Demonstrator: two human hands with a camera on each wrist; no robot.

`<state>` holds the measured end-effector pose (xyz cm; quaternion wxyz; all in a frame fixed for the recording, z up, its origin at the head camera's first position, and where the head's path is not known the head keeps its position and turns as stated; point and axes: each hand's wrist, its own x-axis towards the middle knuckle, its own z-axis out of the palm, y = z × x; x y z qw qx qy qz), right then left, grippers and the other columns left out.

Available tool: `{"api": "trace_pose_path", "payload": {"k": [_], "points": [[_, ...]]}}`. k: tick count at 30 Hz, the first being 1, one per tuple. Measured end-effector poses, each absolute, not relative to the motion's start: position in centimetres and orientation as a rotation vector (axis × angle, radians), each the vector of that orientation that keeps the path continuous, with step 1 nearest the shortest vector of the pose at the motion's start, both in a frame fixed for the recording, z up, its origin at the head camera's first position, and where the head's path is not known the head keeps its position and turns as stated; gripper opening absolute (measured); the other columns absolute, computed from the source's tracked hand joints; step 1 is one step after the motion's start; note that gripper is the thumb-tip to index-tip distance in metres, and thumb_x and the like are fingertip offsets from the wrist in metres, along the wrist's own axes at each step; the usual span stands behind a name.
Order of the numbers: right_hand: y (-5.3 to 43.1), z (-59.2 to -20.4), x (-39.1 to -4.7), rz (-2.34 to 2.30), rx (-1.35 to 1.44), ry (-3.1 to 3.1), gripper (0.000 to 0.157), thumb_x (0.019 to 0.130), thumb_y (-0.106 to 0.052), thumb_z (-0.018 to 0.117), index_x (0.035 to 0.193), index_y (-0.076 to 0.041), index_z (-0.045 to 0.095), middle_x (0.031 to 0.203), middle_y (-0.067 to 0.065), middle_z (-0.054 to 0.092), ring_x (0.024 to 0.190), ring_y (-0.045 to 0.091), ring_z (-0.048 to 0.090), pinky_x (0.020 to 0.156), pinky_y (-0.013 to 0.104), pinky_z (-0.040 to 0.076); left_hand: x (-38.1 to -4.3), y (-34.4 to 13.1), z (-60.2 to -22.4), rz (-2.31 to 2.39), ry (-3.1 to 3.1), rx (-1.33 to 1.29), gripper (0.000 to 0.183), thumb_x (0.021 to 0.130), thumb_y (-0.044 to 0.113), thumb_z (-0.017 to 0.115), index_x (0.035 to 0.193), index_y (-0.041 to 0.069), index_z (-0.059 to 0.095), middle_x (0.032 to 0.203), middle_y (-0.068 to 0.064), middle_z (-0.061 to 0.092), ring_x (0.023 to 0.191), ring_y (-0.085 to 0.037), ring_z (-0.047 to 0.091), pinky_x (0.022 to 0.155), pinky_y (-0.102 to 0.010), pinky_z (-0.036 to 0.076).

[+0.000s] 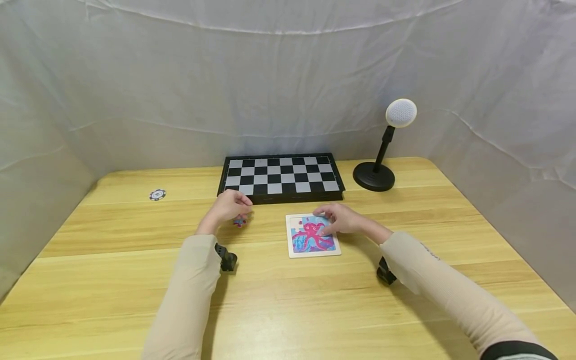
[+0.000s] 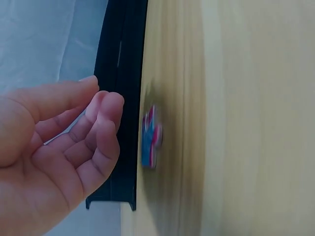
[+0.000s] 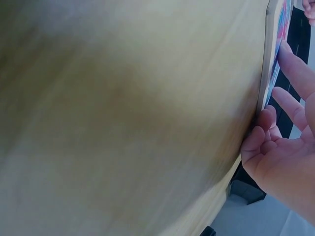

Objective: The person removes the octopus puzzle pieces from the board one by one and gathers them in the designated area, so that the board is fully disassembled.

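My left hand (image 1: pixel 228 206), its fingers loosely bent, hovers above a small blue and pink jigsaw piece (image 2: pixel 150 140). Nothing shows between its thumb and fingertips, and the piece lies on the table below them. A square puzzle (image 1: pixel 312 237) with a pink octopus on blue sits flat in a white frame, with a bare patch at its upper left. Over the puzzle's upper right part rests my right hand (image 1: pixel 340 219). In the right wrist view its digits are spread along the puzzle's edge and face, and some fingers are bent beside the frame.
A black and white checkered board (image 1: pixel 281 176) lies behind both hands, close to the left one. At the back right stands a round white-headed microphone (image 1: pixel 401 113) on a black base. A poker chip (image 1: pixel 157 194) lies at the left. White cloth surrounds the wooden table (image 1: pixel 288 310).
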<state>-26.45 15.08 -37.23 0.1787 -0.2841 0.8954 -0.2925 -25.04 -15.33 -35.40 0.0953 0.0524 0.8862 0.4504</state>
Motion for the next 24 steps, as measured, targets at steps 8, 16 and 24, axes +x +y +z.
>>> {"api": "trace_pose_path", "payload": {"k": [8,16,24], "points": [[15.1,-37.4,-26.5,-0.819,-0.796,2.537,0.048,0.076,-0.014,0.072,0.118,-0.001,0.054,0.098,0.009,0.052,0.082,0.021,0.043,0.070,0.029,0.038,-25.2,-13.4,-35.3,1.371,2.610,0.183,0.014,0.083,0.003,0.059,0.092,-0.007,0.060,0.079,-0.015,0.062,0.066,-0.025,0.058,0.060,-0.033,0.048],[15.1,-37.3,-26.4,-0.831,-0.799,2.546,0.048,0.076,-0.014,0.072,0.118,0.000,0.055,0.098,0.009,0.053,0.083,0.022,0.043,0.070,0.029,0.038,-25.9,-11.2,-35.1,1.408,2.588,0.247,0.016,0.080,0.001,0.060,0.094,-0.006,0.061,0.079,-0.009,0.059,0.064,-0.017,0.054,0.057,-0.024,0.045],[15.0,-37.2,-26.4,-0.836,-0.775,2.536,0.048,0.076,-0.013,0.072,0.119,-0.001,0.054,0.098,0.008,0.052,0.082,0.021,0.043,0.070,0.029,0.038,-26.1,-9.1,-35.2,1.409,2.555,0.303,0.015,0.080,0.001,0.062,0.093,-0.006,0.062,0.077,-0.008,0.060,0.062,-0.019,0.054,0.056,-0.023,0.045]]}}
